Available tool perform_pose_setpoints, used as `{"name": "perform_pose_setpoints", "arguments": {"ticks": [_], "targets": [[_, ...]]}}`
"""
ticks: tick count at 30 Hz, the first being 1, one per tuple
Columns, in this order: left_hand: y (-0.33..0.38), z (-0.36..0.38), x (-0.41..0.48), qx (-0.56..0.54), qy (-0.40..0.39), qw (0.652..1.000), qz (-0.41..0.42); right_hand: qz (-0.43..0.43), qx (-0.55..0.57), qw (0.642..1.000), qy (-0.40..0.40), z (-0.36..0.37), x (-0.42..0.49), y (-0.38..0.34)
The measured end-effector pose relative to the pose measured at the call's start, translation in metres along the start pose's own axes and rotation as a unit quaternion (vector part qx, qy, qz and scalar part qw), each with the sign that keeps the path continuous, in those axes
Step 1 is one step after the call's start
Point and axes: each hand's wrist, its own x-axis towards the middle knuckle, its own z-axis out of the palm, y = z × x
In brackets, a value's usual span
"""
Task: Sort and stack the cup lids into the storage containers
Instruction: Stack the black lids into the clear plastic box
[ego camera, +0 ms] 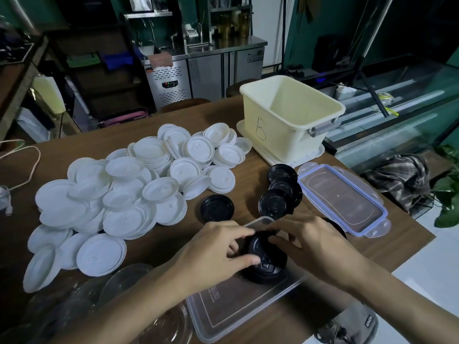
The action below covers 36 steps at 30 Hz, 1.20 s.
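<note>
Item: stack of round black plastic cup lids [264, 259], standing in the clear rectangular plastic container [236, 311] nearest me. Left hand [216, 249] and right hand [310, 244] both grasp it from opposite sides (probably squaring the stack). Unsorted: heap of round white plastic lids [111, 199], well apart.

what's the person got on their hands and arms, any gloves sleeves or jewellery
Nothing is worn. The left hand and right hand are bare, with no gloves, and no rings show. The left forearm and right forearm are bare to the edge of the picture: no sleeves, watch or bracelet in view.
</note>
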Motion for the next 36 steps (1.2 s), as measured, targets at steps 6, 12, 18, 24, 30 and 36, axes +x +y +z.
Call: {"name": "perform_pose_setpoints", "arguments": {"ticks": [6,12,18,24,30,36], "targets": [[0.000,0.003,0.002,0.006,0.014,1.000,0.004,-0.018,-0.051,0.980,-0.189,-0.022,-0.005,0.002],[-0.002,0.007,0.004,0.028,0.034,0.999,0.014,-0.048,-0.073,0.979,-0.183,-0.019,-0.001,-0.001],[-0.004,0.008,0.003,0.058,0.035,0.997,0.043,-0.061,-0.074,0.979,-0.178,-0.021,-0.001,-0.005],[-0.008,0.016,0.002,0.136,0.028,0.988,0.072,-0.054,-0.098,0.974,-0.197,-0.019,0.002,-0.007],[-0.005,0.012,0.000,0.143,-0.007,0.989,0.048,-0.053,-0.109,0.972,-0.201,-0.018,0.004,-0.007],[-0.011,0.015,-0.003,0.113,-0.033,0.993,0.000,-0.036,-0.111,0.972,-0.203,-0.015,0.004,-0.006]]}}
